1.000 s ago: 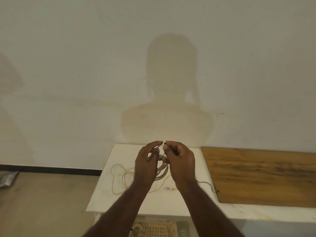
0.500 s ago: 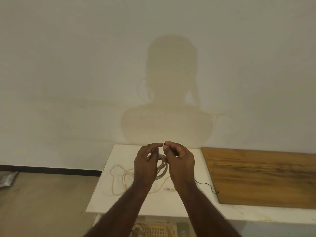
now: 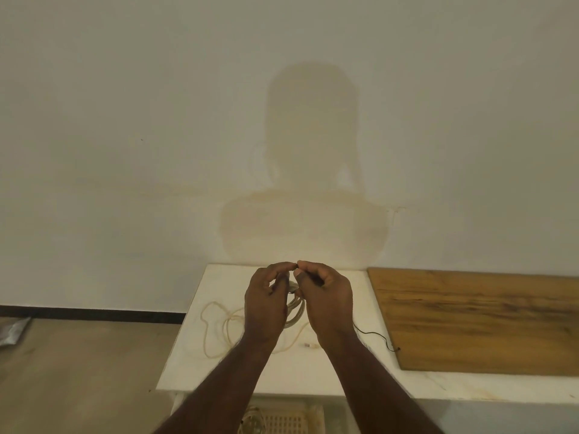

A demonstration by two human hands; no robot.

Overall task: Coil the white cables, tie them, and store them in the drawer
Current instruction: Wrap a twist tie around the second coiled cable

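My left hand (image 3: 266, 303) and right hand (image 3: 326, 297) have drawn closer, fingertips now meeting as they pinch a thin black tie wire (image 3: 374, 335) above the coiled white cable (image 3: 294, 311). I judge the tie is being twisted closed; another loose white cable (image 3: 219, 327) waits on the white table (image 3: 313, 374).

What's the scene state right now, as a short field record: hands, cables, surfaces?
left hand: raised over the table, fingers curled, pinching a thin black tie at its fingertips
right hand: fingertips meeting the left's, pinching the same tie
coiled white cable: bundle held between the hands
thin black tie: trails right from under the right hand, its end on the board's edge
loose white cable: uncoiled loops on the white table
brown wooden board: flat on the table, right
slatted basket: below the table edge, partly visible
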